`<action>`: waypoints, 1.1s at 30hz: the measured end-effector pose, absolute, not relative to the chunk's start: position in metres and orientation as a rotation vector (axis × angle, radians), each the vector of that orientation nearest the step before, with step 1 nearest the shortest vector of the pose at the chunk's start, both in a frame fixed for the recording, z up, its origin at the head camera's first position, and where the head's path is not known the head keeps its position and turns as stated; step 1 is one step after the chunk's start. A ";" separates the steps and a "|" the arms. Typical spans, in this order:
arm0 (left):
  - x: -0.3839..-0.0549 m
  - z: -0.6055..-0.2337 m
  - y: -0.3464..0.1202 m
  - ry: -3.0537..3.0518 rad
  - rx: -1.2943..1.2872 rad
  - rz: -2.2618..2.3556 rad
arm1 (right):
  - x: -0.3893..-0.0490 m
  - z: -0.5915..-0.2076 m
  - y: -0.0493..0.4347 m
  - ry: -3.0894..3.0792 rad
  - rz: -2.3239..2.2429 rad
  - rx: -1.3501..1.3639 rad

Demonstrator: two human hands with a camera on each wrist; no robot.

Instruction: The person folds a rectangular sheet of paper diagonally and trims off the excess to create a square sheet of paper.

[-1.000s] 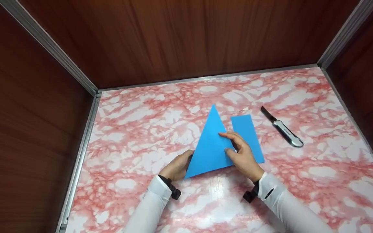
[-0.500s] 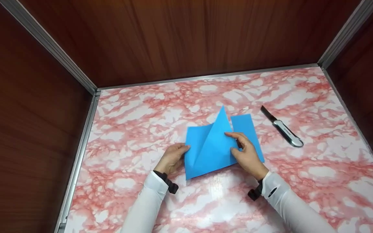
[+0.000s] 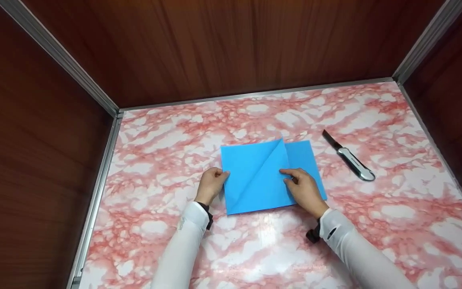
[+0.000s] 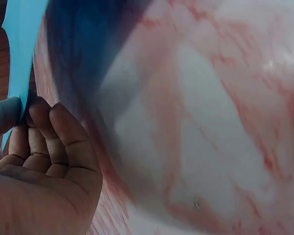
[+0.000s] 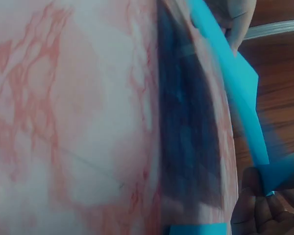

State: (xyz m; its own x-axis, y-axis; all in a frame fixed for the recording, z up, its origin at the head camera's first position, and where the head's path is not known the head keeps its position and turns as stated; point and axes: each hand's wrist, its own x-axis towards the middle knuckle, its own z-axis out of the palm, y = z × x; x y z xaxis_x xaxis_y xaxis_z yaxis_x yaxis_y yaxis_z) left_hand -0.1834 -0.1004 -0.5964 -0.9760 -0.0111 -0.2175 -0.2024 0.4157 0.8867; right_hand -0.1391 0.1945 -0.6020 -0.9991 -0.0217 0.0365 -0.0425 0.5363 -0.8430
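Note:
A blue sheet of paper (image 3: 243, 172), creased along a diagonal, is held between both hands, raised over the table. My left hand (image 3: 211, 184) pinches its left edge between thumb and fingers; the left wrist view shows the thumb on one face of the paper (image 4: 27, 54) and curled fingers behind. On the opposite edge, my right hand (image 3: 308, 194) pinches the sheet, its index finger and thumb on the upper face. In the right wrist view the paper (image 5: 242, 93) is seen nearly edge-on, a dark shadow beneath it. The sheet partly covers a smaller blue paper strip (image 3: 310, 162).
A knife (image 3: 354, 162) with a dark blade and silver-and-black handle lies right of the strip. The red-and-white marbled table (image 3: 167, 168) is bounded by brown wood-look panels (image 3: 247, 48) with metal edging.
The folded triangle has opened out into a nearly flat, creased sheet. My left hand came out from behind the paper to its left edge; the right hand kept hold of the right side.

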 end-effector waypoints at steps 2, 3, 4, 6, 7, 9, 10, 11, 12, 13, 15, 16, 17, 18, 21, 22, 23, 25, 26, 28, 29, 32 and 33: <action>-0.185 -0.599 -0.100 2.564 -0.163 1.498 | -0.141 -0.604 0.193 -2.787 1.414 0.092; -0.185 -0.601 -0.100 2.597 -0.153 1.445 | -0.142 -0.605 0.193 -2.813 1.368 0.111; -0.185 -0.602 -0.100 2.630 -0.146 1.391 | -0.143 -0.607 0.192 -2.836 1.327 0.123; -0.186 -0.604 -0.098 2.688 -0.134 1.296 | -0.145 -0.608 0.190 -2.877 1.246 0.154; -0.186 -0.606 -0.098 2.712 -0.126 1.258 | -0.146 -0.609 0.190 -2.893 1.205 0.172; -0.186 -0.607 -0.096 2.751 -0.117 1.206 | -0.148 -0.611 0.188 -2.914 1.118 0.202; -0.186 -0.607 -0.096 2.767 -0.118 1.188 | -0.150 -0.612 0.188 -2.916 1.086 0.218; -0.186 -0.608 -0.095 2.783 -0.119 1.171 | -0.150 -0.612 0.187 -2.917 1.051 0.235; -0.186 -0.608 -0.095 2.793 -0.122 1.161 | -0.151 -0.613 0.187 -2.915 1.021 0.249; -0.186 -0.608 -0.094 2.802 -0.127 1.155 | -0.152 -0.613 0.187 -2.914 0.991 0.261; -0.186 -0.608 -0.093 2.820 -0.130 1.141 | -0.153 -0.614 0.186 -2.915 0.949 0.274; -0.186 -0.608 -0.093 2.829 -0.129 1.133 | -0.153 -0.614 0.186 -2.917 0.932 0.278; -0.186 -0.608 -0.092 2.838 -0.126 1.129 | -0.154 -0.613 0.185 -2.923 0.914 0.279; -0.187 -0.608 -0.092 2.847 -0.121 1.124 | -0.154 -0.613 0.185 -2.928 0.895 0.279; -0.188 -0.610 -0.090 2.881 -0.105 1.099 | -0.156 -0.613 0.184 -2.940 0.836 0.280; -0.188 -0.611 -0.090 2.896 -0.097 1.079 | -0.156 -0.613 0.183 -2.946 0.819 0.276; -0.188 -0.612 -0.090 2.910 -0.087 1.060 | -0.156 -0.613 0.183 -2.949 0.797 0.275; -0.189 -0.615 -0.089 2.934 -0.063 1.026 | -0.156 -0.614 0.182 -2.952 0.744 0.278; -0.189 -0.616 -0.089 2.947 -0.047 1.014 | -0.156 -0.614 0.182 -2.951 0.714 0.284; -0.189 -0.617 -0.088 2.967 -0.018 0.998 | -0.156 -0.614 0.181 -2.938 0.653 0.298; -0.189 -0.618 -0.088 2.977 -0.004 0.995 | -0.156 -0.614 0.181 -2.924 0.620 0.308; -0.188 -0.619 -0.087 2.998 0.024 0.979 | -0.156 -0.615 0.180 -2.869 0.527 0.340; -0.188 -0.619 -0.087 3.003 0.028 0.968 | -0.157 -0.615 0.180 -2.848 0.497 0.352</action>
